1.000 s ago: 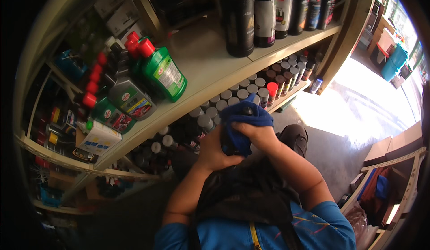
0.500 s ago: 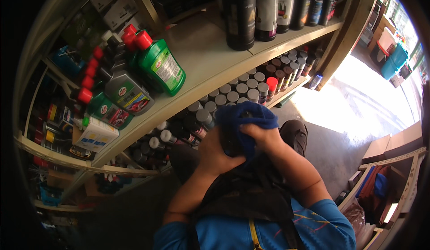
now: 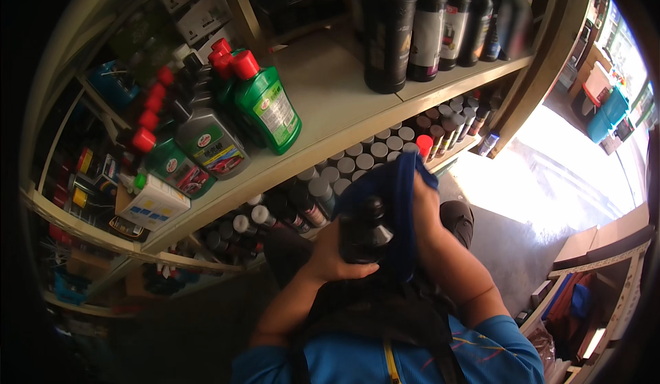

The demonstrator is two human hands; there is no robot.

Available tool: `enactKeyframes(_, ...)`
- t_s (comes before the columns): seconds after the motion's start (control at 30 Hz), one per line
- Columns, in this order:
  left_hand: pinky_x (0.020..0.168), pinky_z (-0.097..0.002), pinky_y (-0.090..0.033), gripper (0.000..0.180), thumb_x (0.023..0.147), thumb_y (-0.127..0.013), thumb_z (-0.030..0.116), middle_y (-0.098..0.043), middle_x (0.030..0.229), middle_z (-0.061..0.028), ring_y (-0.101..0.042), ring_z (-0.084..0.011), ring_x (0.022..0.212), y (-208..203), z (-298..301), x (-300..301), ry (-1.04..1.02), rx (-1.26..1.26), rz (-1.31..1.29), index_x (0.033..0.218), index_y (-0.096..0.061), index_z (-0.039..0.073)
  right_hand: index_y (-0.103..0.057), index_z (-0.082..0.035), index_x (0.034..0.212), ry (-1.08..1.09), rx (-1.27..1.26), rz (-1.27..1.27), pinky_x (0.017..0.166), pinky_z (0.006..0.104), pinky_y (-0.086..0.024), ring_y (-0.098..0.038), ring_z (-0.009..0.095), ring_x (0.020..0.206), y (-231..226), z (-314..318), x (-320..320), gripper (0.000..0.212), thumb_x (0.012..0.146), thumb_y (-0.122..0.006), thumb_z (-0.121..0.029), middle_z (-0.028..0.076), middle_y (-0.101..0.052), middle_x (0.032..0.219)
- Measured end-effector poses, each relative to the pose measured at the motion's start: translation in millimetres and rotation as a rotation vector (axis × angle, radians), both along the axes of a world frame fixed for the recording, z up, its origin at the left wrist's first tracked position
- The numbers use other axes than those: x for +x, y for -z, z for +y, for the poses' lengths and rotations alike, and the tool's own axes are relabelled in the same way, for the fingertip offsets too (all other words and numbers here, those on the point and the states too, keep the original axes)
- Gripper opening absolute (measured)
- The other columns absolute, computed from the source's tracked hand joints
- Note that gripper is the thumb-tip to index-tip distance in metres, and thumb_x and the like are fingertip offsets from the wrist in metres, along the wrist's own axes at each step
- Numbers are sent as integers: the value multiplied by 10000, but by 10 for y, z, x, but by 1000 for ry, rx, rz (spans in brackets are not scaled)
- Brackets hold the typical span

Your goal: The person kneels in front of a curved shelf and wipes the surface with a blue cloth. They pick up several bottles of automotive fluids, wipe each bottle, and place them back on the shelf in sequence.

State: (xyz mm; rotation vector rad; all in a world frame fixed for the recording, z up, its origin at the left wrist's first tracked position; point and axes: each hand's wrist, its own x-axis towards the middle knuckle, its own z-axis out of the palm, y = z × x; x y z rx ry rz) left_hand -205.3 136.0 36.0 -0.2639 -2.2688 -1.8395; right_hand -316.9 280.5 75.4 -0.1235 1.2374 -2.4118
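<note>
One black bottle, one blue cloth, in front of the shelf.
My left hand [image 3: 337, 257] grips the black bottle [image 3: 364, 233]; my right hand [image 3: 423, 209] clutches the blue cloth [image 3: 395, 198], which hides the bottle's far side and my fingers.

Green plastic bottles with red caps [image 3: 265, 105] stand at the left end of a pale wooden shelf [image 3: 330, 102], their labels [image 3: 273, 111] white, red and green. Beside them, a grey bottle [image 3: 210, 143] carries a label with a red car. A white, blue and yellow carton [image 3: 152, 202] lies at the shelf's left corner. Tall black bottles with red-and-white labels [image 3: 430, 30] line the back. Below, rows of grey-capped spray cans [image 3: 357, 160] crowd the lower shelf.
</note>
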Motion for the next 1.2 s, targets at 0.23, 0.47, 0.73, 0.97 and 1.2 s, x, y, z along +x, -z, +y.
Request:
enactKeyframes(0.23,874,-334,-479,680,571,-818,171,-649,1041,-92,-628,-208,961,142,-142,113,-150,171,182,1186,-567,23,-640,-27,1051,89,-62,564,785,318,-548,-662,215,875,-904,-574,-689,186,925,-589,-154,117,-674,979)
enactKeyframes(0.47,912,-342,-448,788,534,-840,170,-582,1122,-82,-568,-199,1041,405,-424,339,-165,131,21,1230,-500,24,-656,-57,1074,234,729,1918,935,394,-435,-583,329,1067,-551,-929,-1358,343,802,-690,-261,136,-637,1106)
enactKeyframes(0.73,939,-349,-434,821,559,-858,136,-560,1164,-89,-547,-203,1089,752,-510,502,-149,327,-101,1268,-464,15,-656,-189,1164,-192,1164,1612,1041,507,-287,-476,300,1237,175,-1308,-1518,438,828,-616,-468,128,-609,1211)
enactKeyframes(0.97,859,-310,-481,667,568,-874,212,-654,1028,-58,-621,-167,934,813,-544,489,-89,195,-262,1150,-594,47,-477,-166,1371,-533,979,1494,1078,573,-269,-448,380,1263,148,-2298,-2353,582,901,-486,-509,115,-427,1443)
enactKeyframes(1.2,1028,-401,-423,667,744,-696,494,-617,1173,-93,-565,-181,1118,1509,-454,601,-159,97,-354,1276,-523,131,-356,-250,1459,-523,1574,1393,1112,648,-90,-233,383,1405,52,-3247,-2801,744,845,-421,-664,77,-280,1543)
